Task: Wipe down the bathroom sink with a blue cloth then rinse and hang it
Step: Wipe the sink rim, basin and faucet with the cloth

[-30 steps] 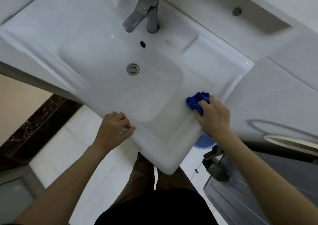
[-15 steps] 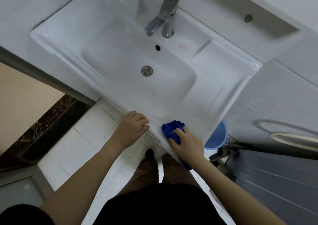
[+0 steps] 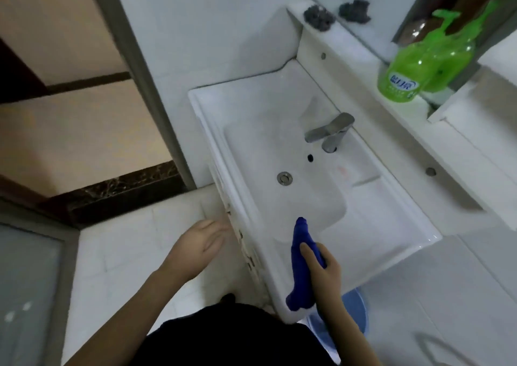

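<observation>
The white bathroom sink fills the middle of the view, with a metal tap at its back and a drain in the basin. My right hand grips the blue cloth, which hangs as a long bunched strip over the sink's front rim. My left hand hovers with relaxed fingers just left of the sink's front left corner and holds nothing; it is blurred.
A green soap bottle stands on the ledge behind the sink, with dark scourers further left on the ledge. A blue bucket sits on the floor under the sink's front. A door frame runs along the left.
The view has swung to the left and up. My right hand lifted the cloth off the front rim so it now hangs as a strip. My left hand came off the sink's edge.
</observation>
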`<state>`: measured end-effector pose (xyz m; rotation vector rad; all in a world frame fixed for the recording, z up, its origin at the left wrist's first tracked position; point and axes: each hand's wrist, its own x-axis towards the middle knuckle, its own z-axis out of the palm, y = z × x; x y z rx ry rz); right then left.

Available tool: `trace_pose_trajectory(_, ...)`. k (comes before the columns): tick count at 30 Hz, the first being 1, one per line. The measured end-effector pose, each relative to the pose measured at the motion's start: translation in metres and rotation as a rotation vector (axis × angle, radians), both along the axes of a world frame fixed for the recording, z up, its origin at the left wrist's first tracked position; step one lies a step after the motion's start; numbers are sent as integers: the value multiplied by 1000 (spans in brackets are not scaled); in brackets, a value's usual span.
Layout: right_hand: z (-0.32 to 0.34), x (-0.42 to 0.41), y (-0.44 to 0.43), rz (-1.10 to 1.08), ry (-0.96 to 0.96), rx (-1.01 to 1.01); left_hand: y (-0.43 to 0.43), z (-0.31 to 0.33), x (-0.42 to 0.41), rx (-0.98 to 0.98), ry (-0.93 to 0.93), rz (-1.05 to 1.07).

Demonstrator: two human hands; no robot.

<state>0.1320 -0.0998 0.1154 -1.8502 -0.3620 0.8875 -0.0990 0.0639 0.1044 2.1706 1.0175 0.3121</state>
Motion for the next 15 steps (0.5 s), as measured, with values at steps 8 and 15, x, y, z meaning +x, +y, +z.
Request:
trace_pose_trajectory(8, -12, -26, 18, 365, 145, -104, -141, -40, -108, -458, -52, 786)
trace_pose_trajectory(15, -31, -107, 44, 727, 80, -134, -265, -31, -179, -556, -172, 1380)
